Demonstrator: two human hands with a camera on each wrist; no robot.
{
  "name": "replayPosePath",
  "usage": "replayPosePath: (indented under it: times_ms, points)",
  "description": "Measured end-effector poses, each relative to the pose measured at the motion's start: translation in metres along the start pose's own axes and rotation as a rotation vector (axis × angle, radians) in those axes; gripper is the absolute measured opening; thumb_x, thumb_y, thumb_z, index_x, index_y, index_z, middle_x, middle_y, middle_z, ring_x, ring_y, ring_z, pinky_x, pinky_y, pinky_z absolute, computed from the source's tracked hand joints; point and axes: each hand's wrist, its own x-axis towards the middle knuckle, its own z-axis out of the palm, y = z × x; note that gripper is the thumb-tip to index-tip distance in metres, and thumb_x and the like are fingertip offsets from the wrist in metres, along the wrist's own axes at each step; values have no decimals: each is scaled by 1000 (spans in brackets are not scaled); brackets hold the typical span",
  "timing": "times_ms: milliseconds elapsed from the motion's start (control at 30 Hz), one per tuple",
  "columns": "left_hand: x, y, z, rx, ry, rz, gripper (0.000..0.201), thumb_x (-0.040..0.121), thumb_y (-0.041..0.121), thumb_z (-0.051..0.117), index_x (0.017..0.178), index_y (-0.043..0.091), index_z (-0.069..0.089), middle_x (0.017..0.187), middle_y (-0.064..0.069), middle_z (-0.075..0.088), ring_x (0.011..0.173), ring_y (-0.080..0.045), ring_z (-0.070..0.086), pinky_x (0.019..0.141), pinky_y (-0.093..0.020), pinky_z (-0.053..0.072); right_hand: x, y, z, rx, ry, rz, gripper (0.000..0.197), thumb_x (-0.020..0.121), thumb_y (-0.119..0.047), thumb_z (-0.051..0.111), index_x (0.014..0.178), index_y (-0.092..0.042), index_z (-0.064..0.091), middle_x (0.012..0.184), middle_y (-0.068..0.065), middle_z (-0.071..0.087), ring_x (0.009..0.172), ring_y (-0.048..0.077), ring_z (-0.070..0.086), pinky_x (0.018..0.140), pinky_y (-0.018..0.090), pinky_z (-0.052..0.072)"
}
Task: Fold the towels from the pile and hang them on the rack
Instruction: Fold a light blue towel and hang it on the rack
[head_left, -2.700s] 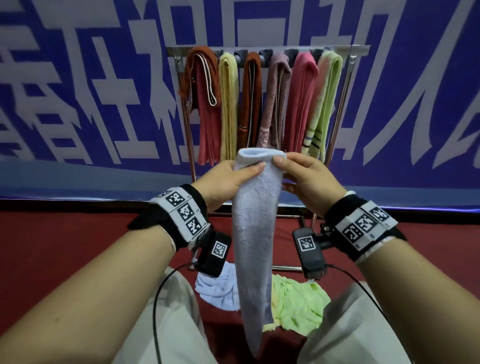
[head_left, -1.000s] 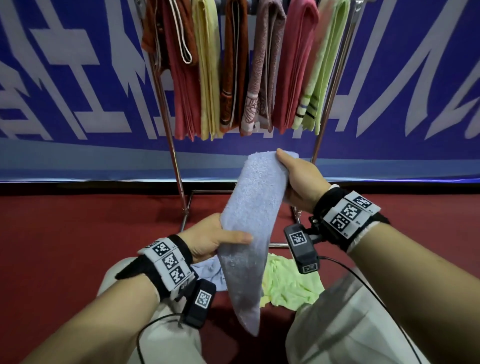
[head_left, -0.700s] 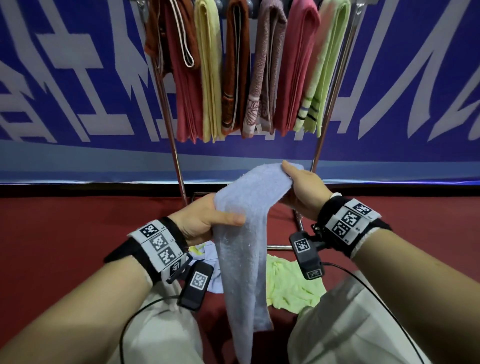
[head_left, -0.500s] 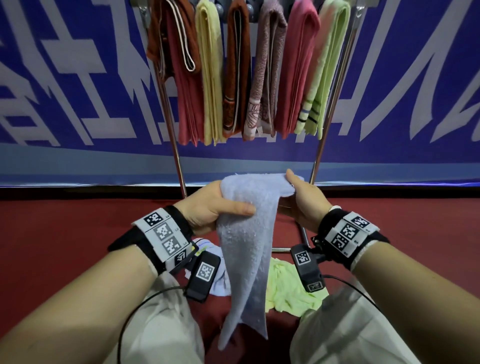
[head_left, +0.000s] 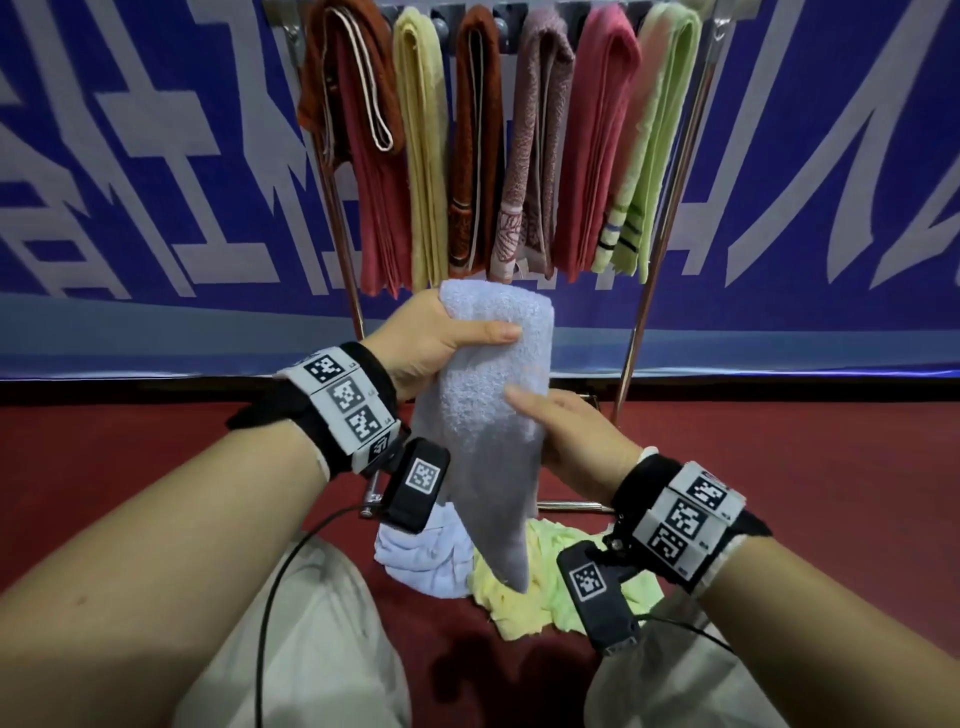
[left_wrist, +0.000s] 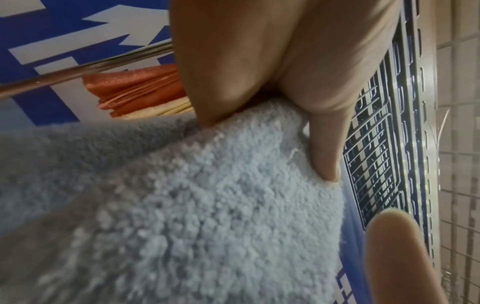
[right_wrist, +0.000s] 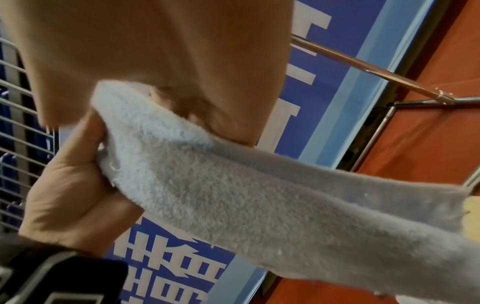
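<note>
Grey towel (head_left: 483, 441) in left hand (head_left: 423, 340) grip

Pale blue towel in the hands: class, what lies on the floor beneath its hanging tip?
A white towel and a yellow-green towel lie crumpled there; the pale blue towel hides where they meet.

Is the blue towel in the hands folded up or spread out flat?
Folded. The light blue towel hangs as a narrow, thick strip with a rounded fold at the top, where the left hand grips it.
</note>
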Motion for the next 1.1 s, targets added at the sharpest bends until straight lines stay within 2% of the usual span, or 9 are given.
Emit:
replayPosePath:
  times_ms: [167,300,367,433,533,667,767,967,1100]
  points:
    - [4,-9,-6,-46,87,-74,27,84,14,72,110,6,70,102,-10,77,94,-23,74,76,-32,61,8,-11,5,-217,20,-35,32,102,-22,58,122,1,67,119,14,73,112,30,70,103,46,53]
    - [4,-25,-19,-117,211,-188,50,85,41,72,117,2,68,108,-19,73,95,-29,72,74,-36,59,20,-28,16,-244,30,-58,44,93,-37,64,118,-1,70,117,17,73,113,34,69,107,55,49]
    - [0,-30,-22,-209,130,-286,72,80,62,67,123,4,69,109,-20,72,98,-32,71,81,-40,58,26,-36,20,-243,38,-74,44,94,-35,63,120,-1,69,118,19,73,114,35,69,107,53,49]
    - [-3,-35,-24,-314,95,-273,82,80,72,57,127,7,67,115,-21,71,106,-34,69,95,-45,54,30,-44,21,-245,49,-106,32,103,-25,57,122,-1,68,119,17,73,110,28,70,100,42,55]
    - [-7,-38,-26,-375,91,-141,74,87,63,50,134,7,61,129,-20,66,122,-31,63,107,-47,47,32,-56,20,-260,53,-143,27,106,-17,51,124,-5,66,119,13,73,108,21,71,93,32,57]
    - [-12,-33,-24,-211,29,-126,38,82,27,63,112,4,67,102,-10,77,93,-19,74,76,-27,59,30,-66,20,-315,76,-187,29,107,-15,48,126,-2,65,122,18,71,114,28,69,103,42,54]
    - [-11,-36,-25,-42,37,-142,32,79,12,71,109,0,69,101,-13,76,90,-23,74,74,-27,59,28,-72,20,-397,124,-202,36,106,-27,52,121,1,67,118,21,72,112,35,69,103,55,51]
    - [-9,-28,-19,-96,1,-49,44,80,18,68,121,3,65,117,-14,72,106,-23,70,92,-31,56,16,-73,17,-248,54,-169,39,108,-26,46,132,1,61,127,17,69,121,30,66,112,50,45]
    - [-6,-12,-10,-117,-9,31,42,81,16,68,121,3,66,118,-13,72,109,-22,69,94,-31,56,11,-75,21,-95,-26,-154,45,108,-35,39,136,-6,59,135,13,65,128,25,61,115,44,43]
